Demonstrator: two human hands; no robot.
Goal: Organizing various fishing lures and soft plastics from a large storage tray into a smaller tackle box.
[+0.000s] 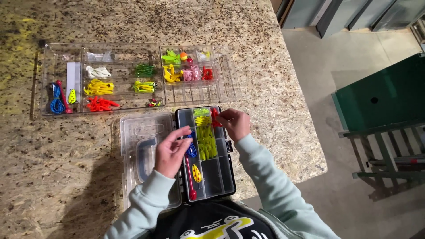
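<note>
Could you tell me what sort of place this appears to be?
Probably a workshop or garage: a rough chipboard worktop, a bare concrete floor, a green metal frame alongside. The hands sort fishing lures into a tackle box.

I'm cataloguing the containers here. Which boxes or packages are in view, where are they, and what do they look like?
Black tackle box: nearest, open, rectangular, with its clear lid lying left.
Large clear tray: far left, rectangular, with colourful lures.
Small clear tray: far right, rectangular, partly filled.
Small clear bags: large tray's top row.
No labels, signs or screens.
</note>
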